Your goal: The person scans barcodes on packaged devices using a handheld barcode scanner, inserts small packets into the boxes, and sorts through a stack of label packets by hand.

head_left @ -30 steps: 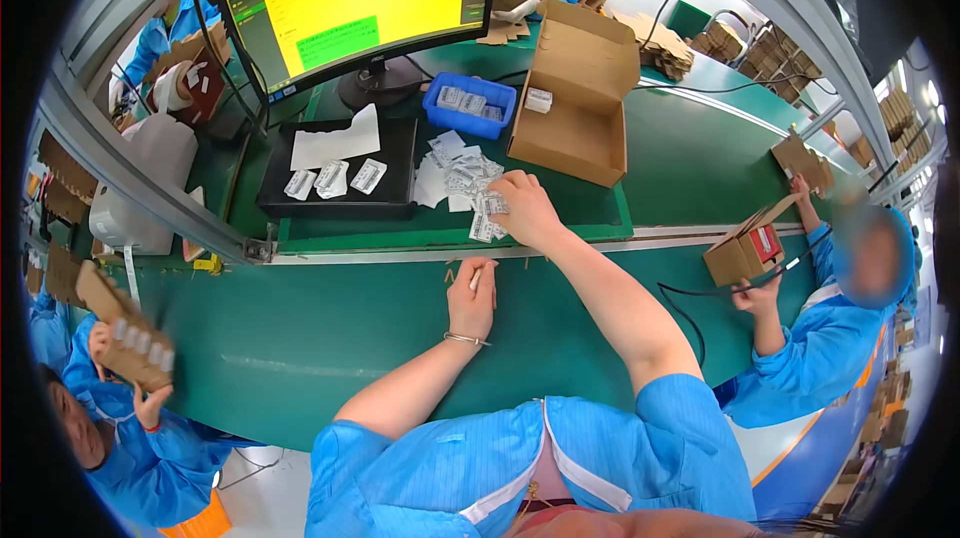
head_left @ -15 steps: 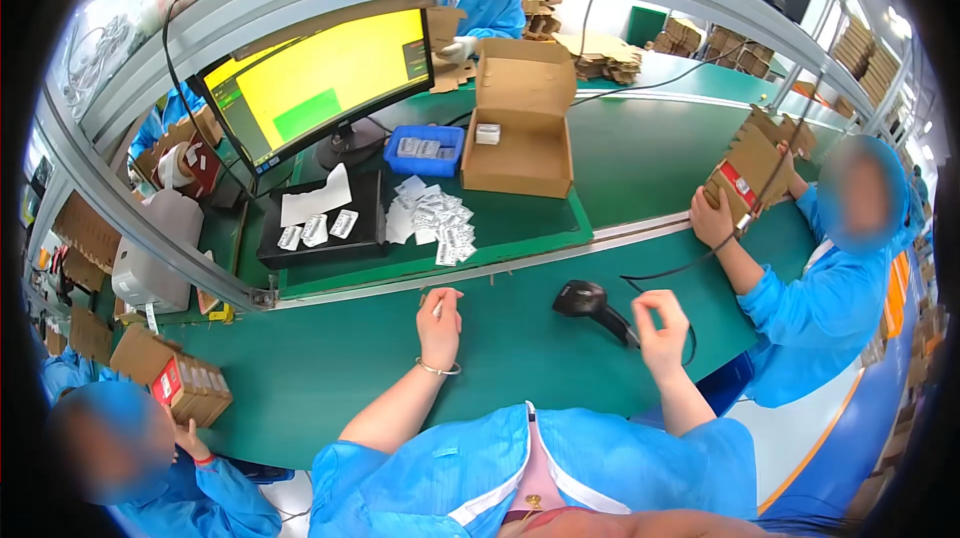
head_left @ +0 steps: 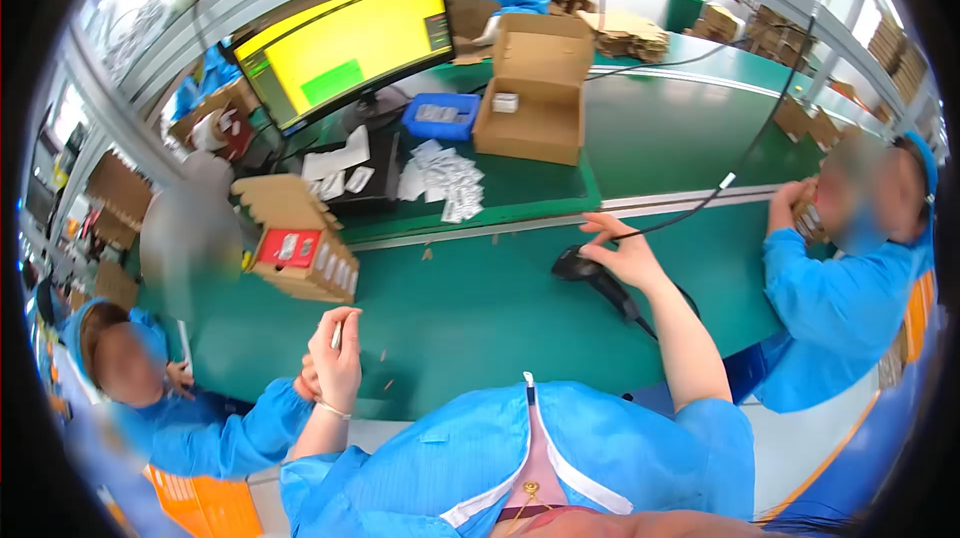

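My left hand [head_left: 336, 353] is closed round a small pale stick-like object, just in front of an open cardboard box [head_left: 309, 260] with a red and white item inside. A co-worker's hand is close beside my left wrist. At the right, my right hand [head_left: 622, 250] has its fingers apart over the head of a black handheld scanner [head_left: 598, 283] lying on the green table [head_left: 480, 288]. Whether the fingers touch the scanner is hard to tell. Loose printed labels [head_left: 445, 181] lie in a pile beyond my hands.
Behind the labels are a blue bin [head_left: 440, 116], an open carton [head_left: 532, 123] and a monitor [head_left: 350, 43]. A black cable [head_left: 765, 128] hangs down towards the scanner. Co-workers sit at both sides, the right one [head_left: 845, 268] holding a box.
The open box on the left now stands on the table near my left hand, which has moved left. My right hand has moved from beside the scanner to over its head, fingers spreading.
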The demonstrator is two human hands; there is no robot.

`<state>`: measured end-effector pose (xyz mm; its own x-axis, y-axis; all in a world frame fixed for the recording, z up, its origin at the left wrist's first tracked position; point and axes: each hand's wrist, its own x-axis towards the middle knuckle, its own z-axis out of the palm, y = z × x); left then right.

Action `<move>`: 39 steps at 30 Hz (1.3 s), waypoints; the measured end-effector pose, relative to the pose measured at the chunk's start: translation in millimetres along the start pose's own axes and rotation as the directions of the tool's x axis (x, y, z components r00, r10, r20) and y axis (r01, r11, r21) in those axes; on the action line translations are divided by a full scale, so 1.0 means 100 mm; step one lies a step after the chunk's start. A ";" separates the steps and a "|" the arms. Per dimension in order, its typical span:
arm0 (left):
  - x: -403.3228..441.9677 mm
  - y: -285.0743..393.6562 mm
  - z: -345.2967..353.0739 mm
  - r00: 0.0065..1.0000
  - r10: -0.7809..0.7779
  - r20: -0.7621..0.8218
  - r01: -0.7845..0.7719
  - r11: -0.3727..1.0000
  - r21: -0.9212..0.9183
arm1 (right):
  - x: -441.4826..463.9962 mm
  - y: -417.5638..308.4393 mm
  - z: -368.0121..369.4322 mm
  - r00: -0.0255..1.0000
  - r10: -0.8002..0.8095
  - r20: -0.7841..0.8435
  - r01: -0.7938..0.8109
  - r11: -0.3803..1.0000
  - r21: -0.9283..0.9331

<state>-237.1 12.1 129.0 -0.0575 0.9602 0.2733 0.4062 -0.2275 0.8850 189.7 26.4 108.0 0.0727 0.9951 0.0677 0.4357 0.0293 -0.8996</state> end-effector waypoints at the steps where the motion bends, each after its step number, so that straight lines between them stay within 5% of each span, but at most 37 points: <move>1: 0.01 0.21 -0.13 0.984 0.171 0.045 -0.177 0.969 0.171 | 0.06 0.14 0.05 0.998 -0.015 -0.062 0.010 0.997 -0.077; 5: -0.03 0.63 -0.20 0.863 0.378 0.336 -0.449 0.877 0.168 | -0.05 0.18 -0.01 0.980 -0.029 -0.198 -0.017 0.974 -0.226; 7: -0.06 0.81 -0.33 0.874 0.258 0.412 -0.314 0.946 0.075 | -0.22 0.09 -0.05 0.994 0.009 -0.111 -0.043 0.952 -0.304; 8: -0.03 0.92 -0.42 0.912 0.215 0.351 -0.239 0.971 0.028 | -0.30 0.04 -0.04 0.995 0.087 -0.045 -0.097 0.949 -0.301; 9: 0.08 0.78 -0.51 0.924 0.331 0.191 -0.349 0.935 0.069 | -0.33 0.06 -0.03 0.997 0.072 0.034 -0.056 0.938 -0.343; 10: 0.22 0.69 -0.59 0.982 0.185 0.037 -0.183 0.983 -0.033 | -0.35 0.01 -0.03 0.989 0.087 0.121 -0.029 0.909 -0.415; 14: 1.12 -0.13 -1.06 0.953 0.041 -0.299 0.076 0.927 0.368 | -0.30 0.07 0.08 0.972 0.128 0.196 -0.041 0.918 -0.394; 17: 1.45 -0.69 -1.25 0.948 -0.104 -0.302 0.257 0.812 0.524 | -0.26 0.16 0.16 0.978 0.137 0.156 -0.088 0.954 -0.286; 20: 1.57 -0.79 -1.22 0.976 -0.162 -0.145 0.209 0.883 0.421 | -0.26 0.14 0.21 0.943 0.284 0.177 -0.238 0.941 -0.242; 24: 1.65 -0.81 -1.17 0.995 0.079 -0.063 -0.006 0.673 0.739 | -0.33 0.04 0.24 0.947 0.305 0.100 -0.280 0.936 -0.212; 27: 1.52 -0.65 -1.15 0.983 0.168 -0.073 -0.048 0.619 0.784 | -0.34 0.03 0.23 0.960 0.257 0.114 -0.231 0.951 -0.204; 32: 0.95 -0.16 -0.74 0.978 0.165 -0.128 -0.085 0.874 0.478 | -0.69 -0.50 0.22 0.941 0.172 0.292 -0.218 0.967 0.134; 35: 0.65 -0.03 -0.33 0.999 0.038 0.019 -0.042 0.948 0.315 | -0.85 -0.82 0.22 0.935 -0.198 0.295 0.140 0.968 0.207; 39: 0.46 0.18 0.03 0.984 0.050 0.169 -0.100 0.948 0.301 | -0.98 -1.04 0.14 0.925 -0.198 0.323 0.131 0.967 0.219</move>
<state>-230.0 52.3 156.9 0.1183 0.9612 0.2494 0.6658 -0.2631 0.6982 124.7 -72.5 188.7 -0.3088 0.9457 0.1017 0.2341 0.1792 -0.9556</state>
